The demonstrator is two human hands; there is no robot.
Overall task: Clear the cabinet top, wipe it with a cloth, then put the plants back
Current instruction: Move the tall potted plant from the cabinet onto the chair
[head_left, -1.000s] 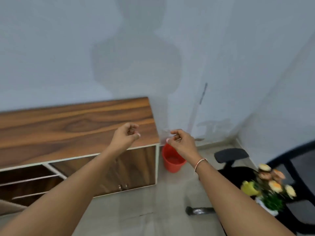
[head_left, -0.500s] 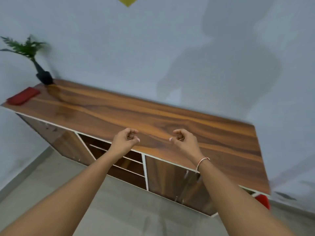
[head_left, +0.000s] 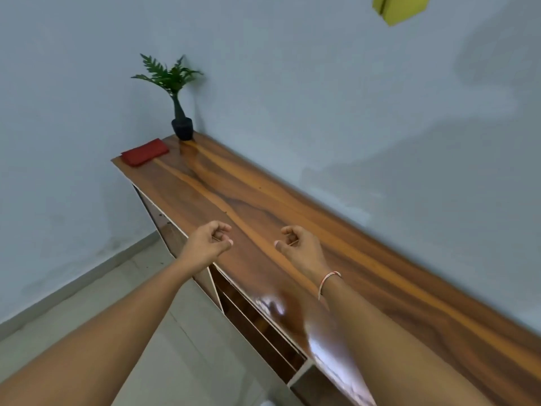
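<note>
A long wooden cabinet top (head_left: 292, 218) runs from the far left corner toward the lower right. At its far end a green plant in a dark pot (head_left: 182, 128) stands against the wall. A folded red cloth (head_left: 145, 152) lies beside the pot at the end edge. My left hand (head_left: 209, 241) hovers over the cabinet's front edge, fingers curled shut with nothing in them. My right hand (head_left: 298, 244), a thread band on its wrist, is held above the middle of the top, also curled and holding nothing. Both hands are well short of the plant and cloth.
Pale walls (head_left: 351, 118) meet in the corner behind the plant. A yellow object (head_left: 398, 7) hangs on the wall at the top right. Open shelves (head_left: 257, 326) show under the cabinet's front edge. A light tiled floor (head_left: 164, 341) lies to the left.
My view has swung left along the cabinet, from the right end with the red bucket and flowers to the plant and cloth at the far end. Both hands stay curled and hold nothing.
</note>
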